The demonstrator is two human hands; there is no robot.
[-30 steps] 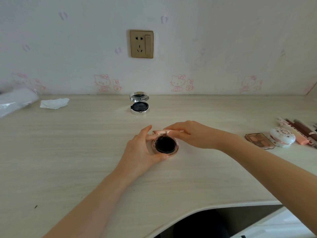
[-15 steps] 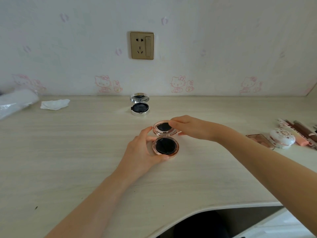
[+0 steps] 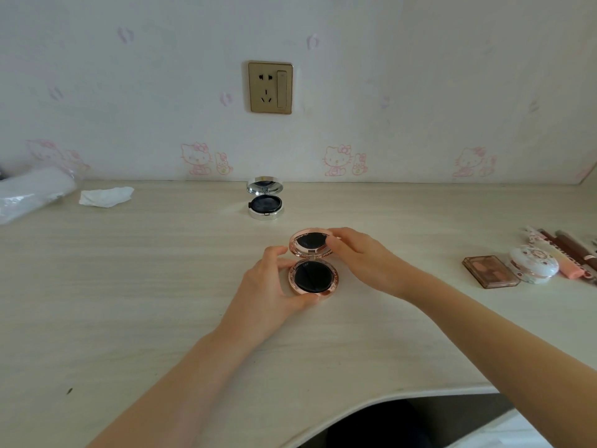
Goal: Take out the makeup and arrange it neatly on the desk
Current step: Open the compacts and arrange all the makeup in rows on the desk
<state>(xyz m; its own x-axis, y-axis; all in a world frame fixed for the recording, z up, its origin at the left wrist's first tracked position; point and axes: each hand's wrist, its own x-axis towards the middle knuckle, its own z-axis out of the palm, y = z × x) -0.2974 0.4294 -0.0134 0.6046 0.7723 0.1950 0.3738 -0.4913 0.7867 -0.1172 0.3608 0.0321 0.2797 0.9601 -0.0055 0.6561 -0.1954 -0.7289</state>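
At mid-desk, just in front of the person, sits the rose-gold compact (image 3: 312,277), its base flat on the desk (image 3: 135,305) and its lid (image 3: 310,242) swung up and back on a hinge at the far side, so the case's long axis runs straight away from the person. Both hands are on it: the left hand (image 3: 269,286) cups the base from the left, thumb at the near rim and fingers curled around the far-left edge, while the right hand (image 3: 361,258) comes in from the right and pinches the right edge of the raised lid between thumb and fingertips. The lid stands tilted, roughly half to fully open; a dark puff shows in the base and a dark reflection in the lid mirror. Judging by the task, the likely aim is to leave it displayed open like the silver compact (image 3: 265,198), which lies directly beyond it, well apart, near the wall, also with its lid up at the far side. Setting this one in line with that calls for little more than letting go or sliding it straight forward, and either hand is equally near. Off to the right lie a brown palette (image 3: 490,271), touching a white round case (image 3: 534,264), and some pencils (image 3: 563,250) behind them. At far left are a crumpled tissue (image 3: 106,196) and a plastic bag (image 3: 30,192). The desk is pale wood grain with a curved front edge; a wall socket (image 3: 270,87) sits on cartoon-print wallpaper above.
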